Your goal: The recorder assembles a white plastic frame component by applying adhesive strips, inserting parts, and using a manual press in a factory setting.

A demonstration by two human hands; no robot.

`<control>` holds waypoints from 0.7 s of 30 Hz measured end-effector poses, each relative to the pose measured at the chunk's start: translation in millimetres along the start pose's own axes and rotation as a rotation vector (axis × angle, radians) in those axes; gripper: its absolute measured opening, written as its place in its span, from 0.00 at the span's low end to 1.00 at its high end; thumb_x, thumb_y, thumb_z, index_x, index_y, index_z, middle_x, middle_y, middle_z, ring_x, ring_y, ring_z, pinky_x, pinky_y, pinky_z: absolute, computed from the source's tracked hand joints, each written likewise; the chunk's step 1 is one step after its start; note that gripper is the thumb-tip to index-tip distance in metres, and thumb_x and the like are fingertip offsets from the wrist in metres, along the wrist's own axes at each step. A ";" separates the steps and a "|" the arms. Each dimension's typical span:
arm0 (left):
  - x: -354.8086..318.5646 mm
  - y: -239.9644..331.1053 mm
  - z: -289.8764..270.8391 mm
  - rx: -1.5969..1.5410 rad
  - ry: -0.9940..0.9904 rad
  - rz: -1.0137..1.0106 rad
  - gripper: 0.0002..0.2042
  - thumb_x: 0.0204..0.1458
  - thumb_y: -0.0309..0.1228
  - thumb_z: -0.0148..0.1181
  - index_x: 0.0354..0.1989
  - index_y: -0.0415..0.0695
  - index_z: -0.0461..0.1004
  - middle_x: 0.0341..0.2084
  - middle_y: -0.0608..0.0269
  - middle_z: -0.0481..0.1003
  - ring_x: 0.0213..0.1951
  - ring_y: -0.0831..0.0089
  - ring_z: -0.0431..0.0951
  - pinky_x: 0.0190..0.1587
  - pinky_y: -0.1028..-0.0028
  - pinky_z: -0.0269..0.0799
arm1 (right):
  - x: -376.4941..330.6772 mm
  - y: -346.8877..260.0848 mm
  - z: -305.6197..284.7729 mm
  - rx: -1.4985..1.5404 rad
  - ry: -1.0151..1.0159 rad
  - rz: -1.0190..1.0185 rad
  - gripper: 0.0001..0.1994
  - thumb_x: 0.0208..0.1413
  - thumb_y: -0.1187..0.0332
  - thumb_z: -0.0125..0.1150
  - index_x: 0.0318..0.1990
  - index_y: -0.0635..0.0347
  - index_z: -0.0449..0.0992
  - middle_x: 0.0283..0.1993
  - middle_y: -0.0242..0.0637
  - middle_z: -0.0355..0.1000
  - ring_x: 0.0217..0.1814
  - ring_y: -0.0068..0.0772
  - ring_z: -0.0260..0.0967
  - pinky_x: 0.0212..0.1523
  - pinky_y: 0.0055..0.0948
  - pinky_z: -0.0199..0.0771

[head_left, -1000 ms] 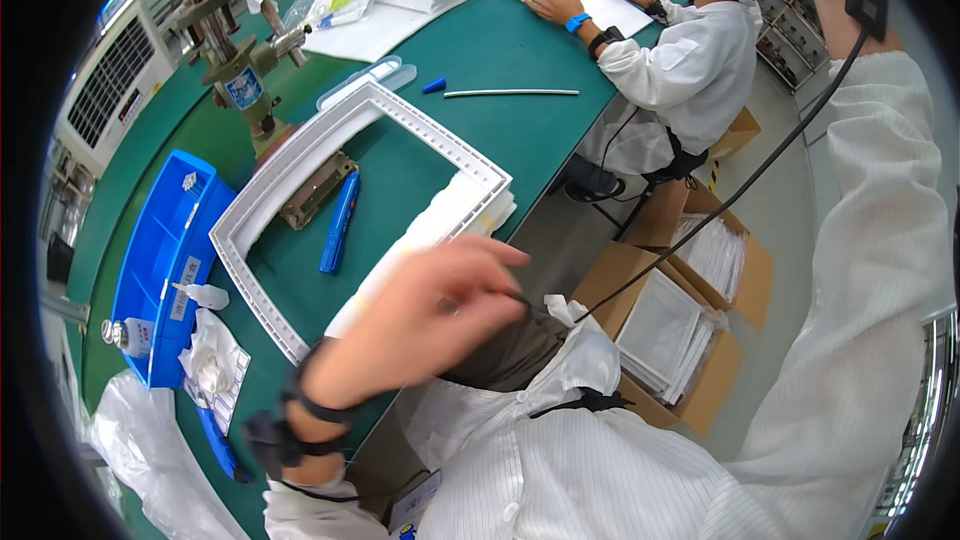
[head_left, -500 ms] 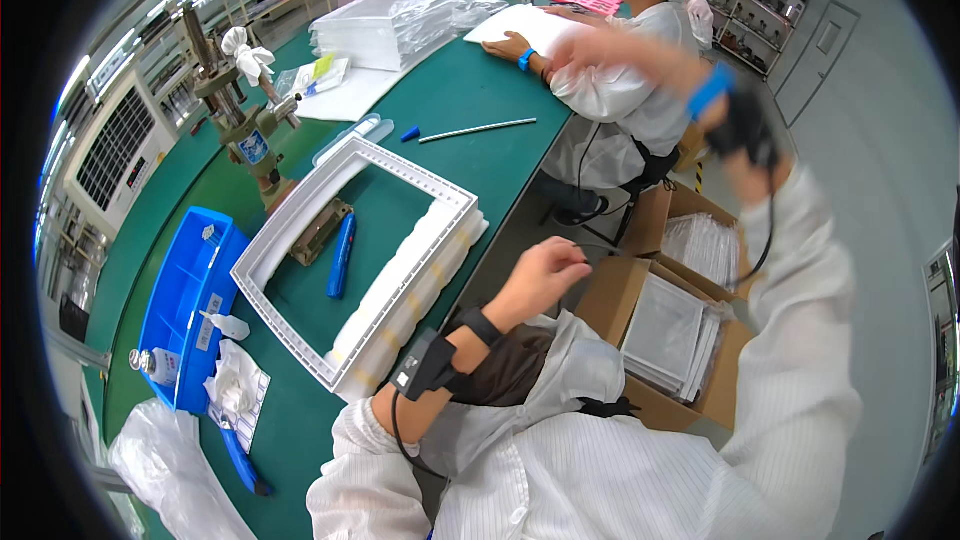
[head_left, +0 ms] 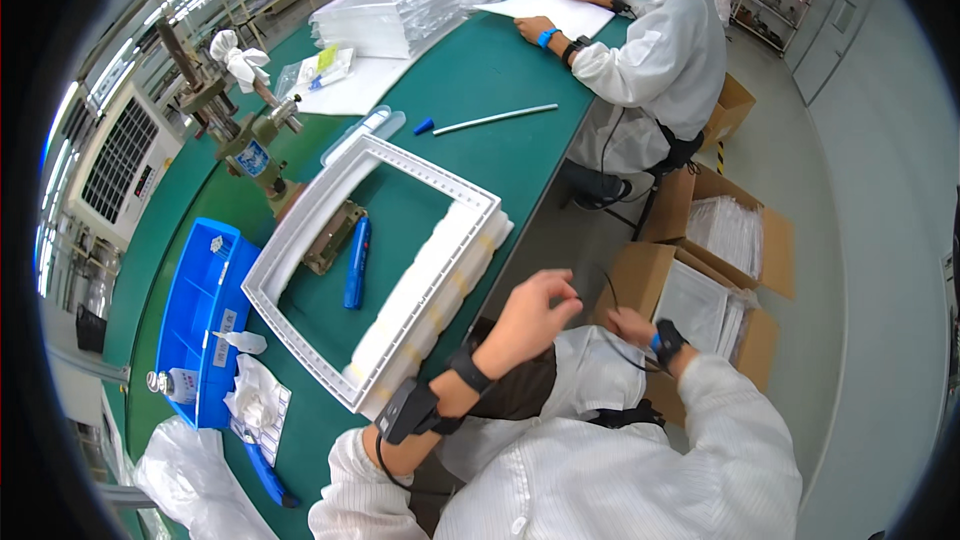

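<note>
Two hands sit low in the centre of the frame: the left hand [head_left: 530, 318], fingers curled loosely and gripping nothing, is raised just right of the stacked white frames [head_left: 395, 255] on the green table [head_left: 480, 70]. The right hand [head_left: 630, 325] lies beside an open cardboard box [head_left: 655, 285]; its grip cannot be determined. Compared with half a second earlier, the right arm has dropped from the upper right.

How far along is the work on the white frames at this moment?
Done: a stack of white frames lies squared on the green table. In hand: nothing; the left hand hangs off the table edge near a thin cable, the right hand sits by the open cardboard box. Left: the blue tool inside the frames lies untouched.
</note>
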State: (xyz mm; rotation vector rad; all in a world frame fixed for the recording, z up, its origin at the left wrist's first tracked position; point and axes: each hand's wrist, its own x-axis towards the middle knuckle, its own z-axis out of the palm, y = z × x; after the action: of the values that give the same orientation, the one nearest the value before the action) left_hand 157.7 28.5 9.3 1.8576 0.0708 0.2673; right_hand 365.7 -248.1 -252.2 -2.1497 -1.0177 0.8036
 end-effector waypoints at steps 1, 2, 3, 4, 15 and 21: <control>-10.3 5.6 -9.6 -0.010 -0.014 -0.050 0.08 0.54 0.29 0.63 0.35 0.35 0.77 0.55 0.48 0.74 0.49 0.63 0.78 0.49 0.69 0.73 | -15.9 2.2 6.8 0.099 -0.069 0.259 0.27 0.66 0.52 0.43 0.24 0.65 0.76 0.18 0.38 0.71 0.20 0.36 0.68 0.23 0.37 0.67; -29.5 8.4 -26.5 -0.004 0.000 -0.132 0.08 0.54 0.29 0.63 0.36 0.35 0.77 0.54 0.49 0.74 0.49 0.64 0.78 0.49 0.69 0.73 | -26.9 -31.4 11.9 0.226 -0.229 0.402 0.29 0.68 0.48 0.42 0.22 0.60 0.73 0.17 0.35 0.70 0.18 0.31 0.66 0.20 0.34 0.64; -36.9 21.3 -33.7 -0.012 -0.012 -0.151 0.08 0.55 0.28 0.63 0.36 0.35 0.77 0.54 0.49 0.74 0.48 0.64 0.78 0.49 0.70 0.73 | -47.8 -40.2 -21.7 0.231 -0.571 0.565 0.28 0.69 0.46 0.41 0.22 0.56 0.70 0.16 0.30 0.66 0.17 0.22 0.61 0.19 0.28 0.60; -32.8 41.8 -29.8 -0.054 -0.059 -0.122 0.08 0.55 0.28 0.62 0.36 0.35 0.76 0.53 0.49 0.74 0.48 0.65 0.78 0.50 0.70 0.73 | -91.8 8.2 -59.7 0.685 -0.655 0.617 0.24 0.71 0.48 0.41 0.27 0.54 0.70 0.15 0.26 0.60 0.16 0.18 0.55 0.18 0.25 0.55; -89.4 116.7 -148.4 -0.220 0.237 0.023 0.06 0.58 0.26 0.59 0.40 0.36 0.76 0.45 0.59 0.79 0.48 0.73 0.76 0.54 0.71 0.70 | -51.0 -342.8 -244.7 0.085 -0.803 0.586 0.11 0.67 0.65 0.51 0.45 0.65 0.73 0.34 0.38 0.77 0.51 0.38 0.78 0.52 0.29 0.73; -93.6 123.8 -226.3 -0.258 0.495 -0.025 0.07 0.60 0.27 0.58 0.41 0.36 0.77 0.39 0.61 0.80 0.43 0.77 0.77 0.50 0.77 0.71 | 23.9 -442.1 -294.3 0.138 -0.840 -0.013 0.04 0.60 0.77 0.58 0.41 0.67 0.75 0.38 0.42 0.78 0.54 0.44 0.76 0.55 0.36 0.72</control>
State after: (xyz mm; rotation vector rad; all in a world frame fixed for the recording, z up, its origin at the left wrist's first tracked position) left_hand 6.3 185.8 175.6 1.4995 0.3807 0.6824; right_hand 400.4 -82.6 251.8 -1.6767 -1.3046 1.7860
